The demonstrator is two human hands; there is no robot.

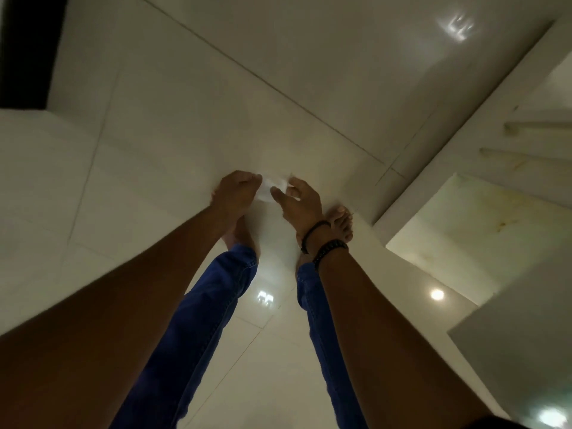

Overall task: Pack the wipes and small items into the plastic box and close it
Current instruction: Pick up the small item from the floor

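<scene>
Blue denim trouser legs [216,305] nearest, bare feet on glossy pale floor tiles [154,150]. Beyond, left hand [235,190] and right hand [298,199] pinching a thin white wipe [272,188] between them, held above the floor. No plastic box visible. Likely risk: flimsy sheet tearing or slipping if tugged apart.

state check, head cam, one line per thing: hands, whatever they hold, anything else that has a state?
left hand: fingers curled, pinching the white piece's left edge
right hand: gripping its right edge; dark bands on the wrist
white piece: held between both hands, above the floor; blurred, maybe a wipe
floor: glossy pale tiles, reflecting lights
plastic box: not in view
</scene>
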